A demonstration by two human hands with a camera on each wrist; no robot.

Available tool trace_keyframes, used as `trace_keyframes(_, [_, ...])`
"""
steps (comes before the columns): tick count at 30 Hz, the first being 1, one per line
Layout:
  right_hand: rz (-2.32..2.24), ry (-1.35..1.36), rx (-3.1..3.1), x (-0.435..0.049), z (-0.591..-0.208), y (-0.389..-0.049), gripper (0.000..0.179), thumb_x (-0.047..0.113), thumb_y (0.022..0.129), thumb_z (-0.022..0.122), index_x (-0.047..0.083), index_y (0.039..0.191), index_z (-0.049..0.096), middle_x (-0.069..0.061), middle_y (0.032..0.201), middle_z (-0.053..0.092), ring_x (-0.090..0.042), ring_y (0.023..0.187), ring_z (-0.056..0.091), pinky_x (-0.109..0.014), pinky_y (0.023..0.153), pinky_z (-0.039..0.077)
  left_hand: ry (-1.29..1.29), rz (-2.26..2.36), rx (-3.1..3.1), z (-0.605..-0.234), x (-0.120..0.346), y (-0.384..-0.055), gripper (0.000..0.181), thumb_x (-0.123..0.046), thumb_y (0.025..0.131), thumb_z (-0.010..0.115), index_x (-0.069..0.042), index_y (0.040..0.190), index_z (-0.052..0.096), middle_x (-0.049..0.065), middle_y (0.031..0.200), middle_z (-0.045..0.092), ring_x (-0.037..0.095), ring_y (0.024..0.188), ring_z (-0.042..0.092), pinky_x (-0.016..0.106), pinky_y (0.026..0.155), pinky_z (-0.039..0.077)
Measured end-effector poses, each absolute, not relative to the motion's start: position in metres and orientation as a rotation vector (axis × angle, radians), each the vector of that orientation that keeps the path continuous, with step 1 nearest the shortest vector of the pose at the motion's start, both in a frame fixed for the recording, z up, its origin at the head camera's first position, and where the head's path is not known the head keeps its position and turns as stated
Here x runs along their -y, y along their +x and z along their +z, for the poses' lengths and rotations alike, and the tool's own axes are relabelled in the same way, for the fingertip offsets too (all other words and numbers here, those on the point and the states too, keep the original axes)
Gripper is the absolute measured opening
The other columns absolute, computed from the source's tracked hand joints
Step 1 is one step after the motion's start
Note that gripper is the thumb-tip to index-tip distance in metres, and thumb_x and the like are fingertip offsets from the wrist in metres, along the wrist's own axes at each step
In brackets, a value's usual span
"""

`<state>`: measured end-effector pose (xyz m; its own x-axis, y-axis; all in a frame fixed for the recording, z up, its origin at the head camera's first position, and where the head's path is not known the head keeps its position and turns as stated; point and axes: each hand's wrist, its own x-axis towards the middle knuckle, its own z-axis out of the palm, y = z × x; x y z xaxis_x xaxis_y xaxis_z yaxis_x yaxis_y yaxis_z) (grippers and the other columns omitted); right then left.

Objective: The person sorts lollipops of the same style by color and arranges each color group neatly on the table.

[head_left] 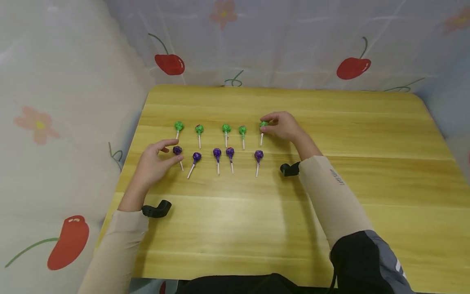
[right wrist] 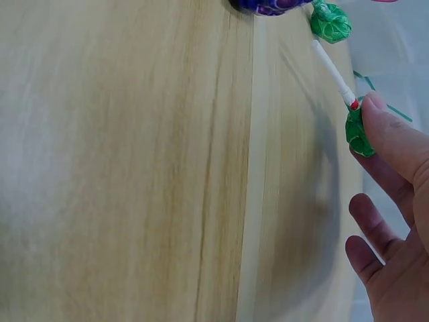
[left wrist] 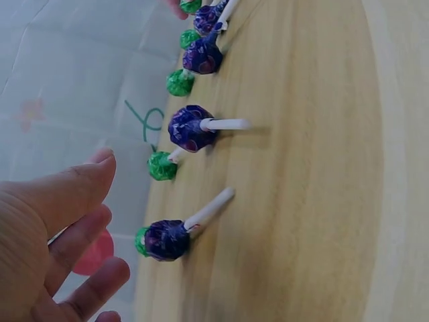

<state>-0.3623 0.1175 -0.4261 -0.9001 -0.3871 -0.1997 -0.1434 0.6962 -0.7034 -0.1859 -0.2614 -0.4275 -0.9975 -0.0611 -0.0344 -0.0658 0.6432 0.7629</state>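
My right hand (head_left: 285,125) pinches the wrapped head of a green lollipop (right wrist: 356,137) between thumb and fingers, at the right end of a row of green lollipops. Its white stick points toward me. At the left end of the nearer row, my left hand (head_left: 151,165) hovers with thumb and fingers spread about a purple lollipop (head_left: 177,150). In the left wrist view, a gap shows between those fingers and that purple lollipop (left wrist: 167,240). Behind it stands a green lollipop (head_left: 178,125), partly hidden in the left wrist view.
Several more green lollipops (head_left: 226,128) and purple lollipops (head_left: 217,153) lie in two rows on the wooden table (head_left: 235,228), sticks toward me. A cherry-patterned sheet (head_left: 271,49) hangs behind the table and along its left side. Black wrist devices (head_left: 157,209) sit on both wrists.
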Motion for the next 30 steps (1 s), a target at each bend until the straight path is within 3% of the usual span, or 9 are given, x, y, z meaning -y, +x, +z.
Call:
trace_keyframes(9, [-0.964,-0.416,-2.633,-0.137,-0.43,-0.358,0.04,0.027,0.093,0.072,0.012,0.129,0.066,-0.011,0.133,0.062,-0.029,0.114,0.053,-0.046,0.103,0.043,-0.058,1.334,-2.833,-0.436,0.251,-0.196,0.053,-0.029,0.089,0.075,-0.014,0.138,0.059,0.007,0.139,0.059,0.032,0.121,0.051,0.048,0.094,0.045])
trace_keyframes(16, [-0.925,-0.423,-2.65,-0.145,-0.427,-0.357,0.044,0.029,0.092,0.072,0.011,0.132,0.064,-0.011,0.139,0.059,-0.032,0.125,0.053,-0.048,0.109,0.041,-0.109,1.316,-2.86,-0.438,0.245,-0.203,0.05,-0.023,0.089,0.076,-0.014,0.136,0.06,0.008,0.14,0.059,0.033,0.119,0.052,0.05,0.096,0.046])
trace_keyframes(19, [-0.909,-0.468,-2.685,-0.142,-0.418,-0.353,0.047,0.03,0.093,0.071,0.01,0.135,0.062,-0.012,0.145,0.055,-0.035,0.133,0.044,-0.05,0.112,0.036,-0.125,1.303,-2.876,-0.438,0.244,-0.206,0.048,-0.021,0.089,0.076,-0.012,0.134,0.061,0.01,0.138,0.058,0.033,0.116,0.053,0.05,0.096,0.045])
trace_keyframes(23, [-0.904,-0.619,-2.763,-0.117,-0.401,-0.342,0.046,0.031,0.093,0.071,0.011,0.134,0.063,-0.009,0.142,0.058,-0.033,0.129,0.038,-0.051,0.109,0.032,-0.155,1.279,-2.878,-0.437,0.244,-0.208,0.047,-0.021,0.09,0.075,-0.012,0.133,0.061,0.013,0.135,0.059,0.034,0.112,0.052,0.049,0.094,0.045])
trace_keyframes(30, [-0.853,-0.923,-2.659,-0.041,-0.392,-0.309,0.042,0.032,0.09,0.074,0.017,0.128,0.067,0.001,0.129,0.067,-0.025,0.114,0.046,-0.042,0.097,0.037,-0.207,1.321,-2.829,-0.44,0.243,-0.212,0.05,-0.021,0.09,0.074,-0.009,0.135,0.055,0.012,0.132,0.059,0.031,0.11,0.052,0.046,0.092,0.043])
